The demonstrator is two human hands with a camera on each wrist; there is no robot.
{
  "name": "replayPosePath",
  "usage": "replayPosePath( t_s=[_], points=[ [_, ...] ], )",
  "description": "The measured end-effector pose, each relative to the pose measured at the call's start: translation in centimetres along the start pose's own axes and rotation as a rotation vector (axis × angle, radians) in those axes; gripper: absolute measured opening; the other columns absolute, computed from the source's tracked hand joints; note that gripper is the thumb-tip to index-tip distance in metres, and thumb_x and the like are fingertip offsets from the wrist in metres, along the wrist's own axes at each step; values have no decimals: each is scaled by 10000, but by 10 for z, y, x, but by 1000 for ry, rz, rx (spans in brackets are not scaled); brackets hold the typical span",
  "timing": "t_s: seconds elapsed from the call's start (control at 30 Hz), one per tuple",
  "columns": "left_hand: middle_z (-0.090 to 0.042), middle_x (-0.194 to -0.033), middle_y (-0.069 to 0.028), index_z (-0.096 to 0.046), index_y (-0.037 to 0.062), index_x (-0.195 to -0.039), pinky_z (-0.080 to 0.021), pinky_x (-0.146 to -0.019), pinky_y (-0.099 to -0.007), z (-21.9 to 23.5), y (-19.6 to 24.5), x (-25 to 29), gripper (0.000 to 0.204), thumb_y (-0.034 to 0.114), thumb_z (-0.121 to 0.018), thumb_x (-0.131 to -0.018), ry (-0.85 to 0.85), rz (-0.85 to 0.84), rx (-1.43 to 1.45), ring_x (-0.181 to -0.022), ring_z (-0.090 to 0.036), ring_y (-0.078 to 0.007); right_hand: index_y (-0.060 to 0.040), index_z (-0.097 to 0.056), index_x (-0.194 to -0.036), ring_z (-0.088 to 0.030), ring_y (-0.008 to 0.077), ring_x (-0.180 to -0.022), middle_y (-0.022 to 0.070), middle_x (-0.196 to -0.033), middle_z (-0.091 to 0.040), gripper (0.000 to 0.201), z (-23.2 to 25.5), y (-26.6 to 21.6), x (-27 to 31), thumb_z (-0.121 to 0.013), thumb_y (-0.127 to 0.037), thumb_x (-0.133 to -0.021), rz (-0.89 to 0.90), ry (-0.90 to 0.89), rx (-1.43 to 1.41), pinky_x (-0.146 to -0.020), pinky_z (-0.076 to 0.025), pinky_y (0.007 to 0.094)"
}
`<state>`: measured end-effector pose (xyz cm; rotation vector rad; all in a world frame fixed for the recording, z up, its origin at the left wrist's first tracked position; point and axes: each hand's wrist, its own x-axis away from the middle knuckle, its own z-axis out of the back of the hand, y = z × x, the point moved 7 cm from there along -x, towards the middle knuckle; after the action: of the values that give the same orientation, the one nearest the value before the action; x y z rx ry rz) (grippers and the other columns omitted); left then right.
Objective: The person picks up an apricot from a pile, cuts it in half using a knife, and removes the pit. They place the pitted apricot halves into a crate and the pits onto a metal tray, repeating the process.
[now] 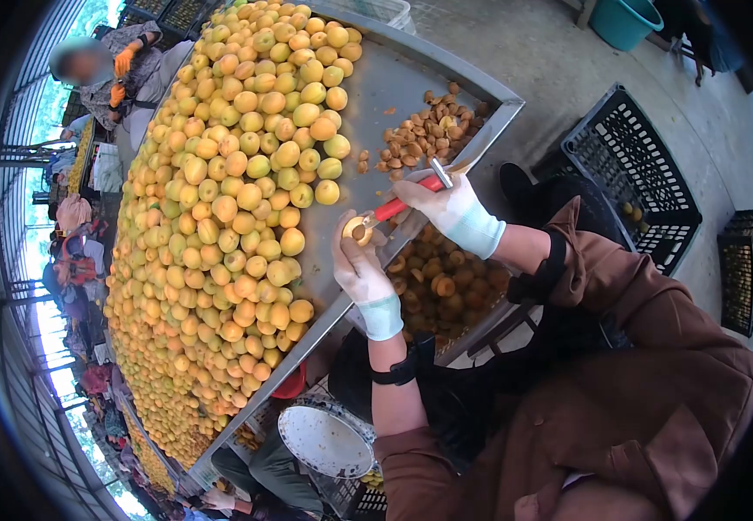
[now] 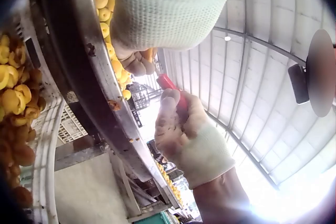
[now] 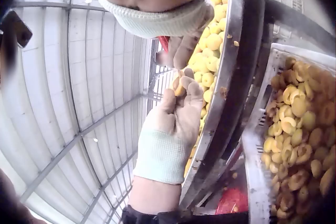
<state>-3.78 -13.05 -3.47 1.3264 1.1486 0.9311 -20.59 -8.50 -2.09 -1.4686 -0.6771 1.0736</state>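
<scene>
My gloved left hand holds a cut apricot between thumb and fingers, its brown pit showing in the opened flesh. In my gloved right hand is a red-handled tool. Its metal tip meets the apricot at the pit, and a metal crosspiece stands out at the other end of the handle. Both hands are over the near edge of the metal table. From the right wrist view, the apricot sits at the left fingertips, just below the right hand.
A large heap of whole apricots covers much of the table. Loose pits lie by its corner. Below the edge, a white crate holds halved apricots. A black crate stands on the floor; another person sits across.
</scene>
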Motion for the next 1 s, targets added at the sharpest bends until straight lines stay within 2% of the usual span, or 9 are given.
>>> replayPosePath(
  t_s=[0.07,0.17,0.3,0.37,0.4,0.6,0.7,0.83,1.0],
  points=[
    [-596,-1137,-168,-474,-50,-1283,-492,-798,-325,1,-2,-2,372,202,-324,-1055,5,-3,-10,-930,-597,-205,-42,-693,-972,-652,115,-717,43,-801,-704,164,-1,18,2,-676,-163,-864,-339,85,-270,-645,-539,279],
    [-611,-1106,-163,-495,-43,-1250,-480,-729,-307,3,-3,-3,363,197,-312,-1049,24,31,-10,-858,-585,-182,-42,-697,-980,-650,120,-713,38,-785,-705,195,-4,25,5,-690,-196,-860,-424,144,-391,-652,-538,284],
    [-613,-1045,-128,-527,-21,-1188,-447,-648,-276,9,-21,-5,343,219,-330,-1041,46,190,216,-765,-546,-138,-69,-699,-978,-658,145,-745,45,-847,-699,139,-13,24,10,-664,-149,-870,-414,-3,-326,-684,-538,290],
    [-590,-983,-87,-535,-17,-1189,-422,-638,-273,13,-25,-4,343,243,-368,-1039,44,223,240,-736,-520,-133,-101,-688,-1004,-661,186,-799,57,-933,-677,159,-19,3,9,-638,-83,-854,-2,-171,7,-722,-539,300],
    [-566,-921,-47,-543,-13,-1190,-398,-628,-270,14,-26,-4,346,267,-407,-1037,41,256,264,-707,-494,-127,-137,-672,-1038,-654,220,-846,65,-997,-654,233,-20,-2,11,-618,-52,-828,72,-187,93,-742,-539,309],
    [-579,-933,-68,-555,-5,-1125,-391,-572,-263,18,-35,-6,343,297,-419,-1035,-19,380,364,-649,-476,-120,-134,-673,-1051,-659,218,-848,53,-996,-665,205,-26,5,11,-612,-80,-863,128,-218,132,-753,-537,302],
    [-590,-898,-68,-567,-14,-1098,-390,-571,-270,18,-36,-7,365,310,-414,-1033,7,411,402,-633,-470,-118,-121,-685,-1026,-657,212,-855,52,-1003,-668,164,-28,11,9,-610,-98,-882,-96,-231,-106,-759,-537,302],
    [-620,-933,-78,-580,25,-1082,-365,-575,-266,25,-44,-7,325,322,-471,-1010,21,559,426,-616,-463,-123,-115,-695,-1012,-655,197,-838,56,-977,-678,146,-31,13,8,-621,-124,-886,37,-214,-4,-759,-533,295],
    [-582,-658,-87,-589,-6,-927,-328,-349,-286,27,-46,-10,442,397,-426,-1003,166,667,292,-404,-454,-141,-87,-697,-1023,-655,147,-812,48,-907,-687,159,-30,19,6,-638,-158,-894,-195,-192,-166,-758,-532,272]
  ],
)
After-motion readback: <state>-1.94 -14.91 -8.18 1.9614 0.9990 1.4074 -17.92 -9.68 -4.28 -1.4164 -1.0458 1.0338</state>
